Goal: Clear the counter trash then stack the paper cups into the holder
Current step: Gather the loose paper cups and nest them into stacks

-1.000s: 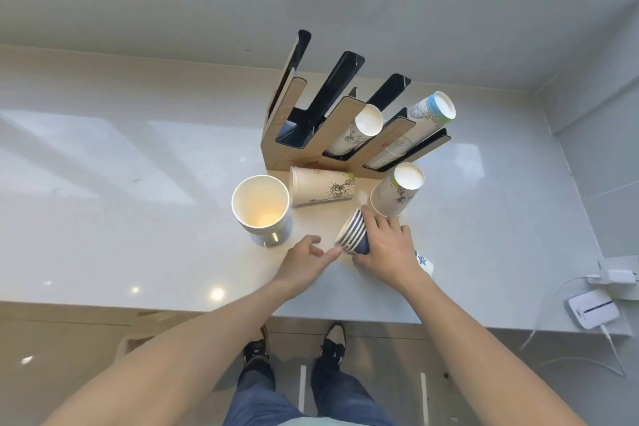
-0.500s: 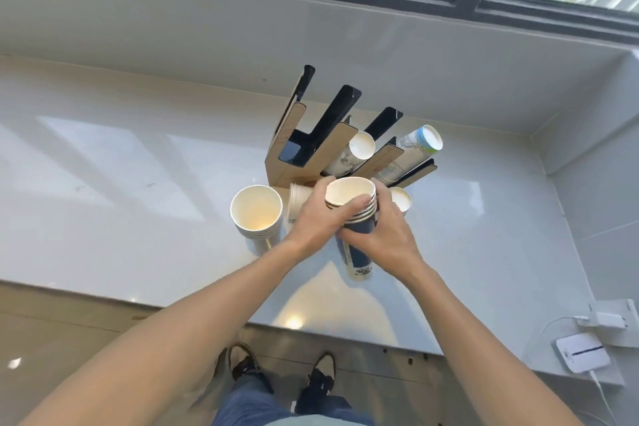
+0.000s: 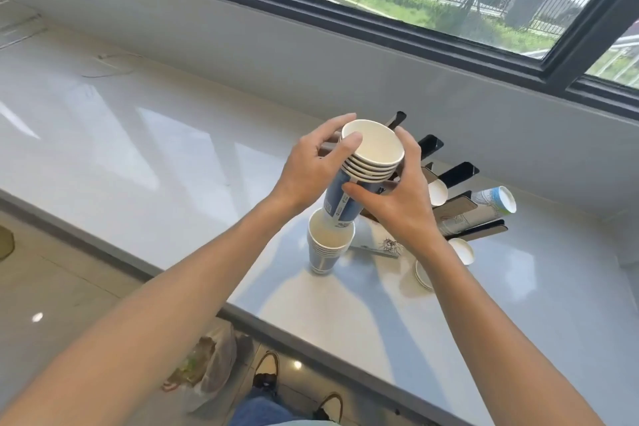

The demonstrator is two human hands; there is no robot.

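Note:
Both my hands hold a nested stack of blue paper cups in the air, mouth up. My left hand grips its left side near the rims, and my right hand wraps its right side. Directly below stands a second stack of blue cups on the white counter. The black and wood cup holder sits behind my right hand, partly hidden, with a white printed cup stack in one slot. A cup lies on its side in front of the holder.
More white cups and a low cup stack stand right of my right wrist. A plastic bag of trash sits on the floor below the counter edge. A window and wall close the counter's far side.
Both hands have lifted the blue cup stack from the counter and raised it above the standing stack. The view has tilted up toward the window.

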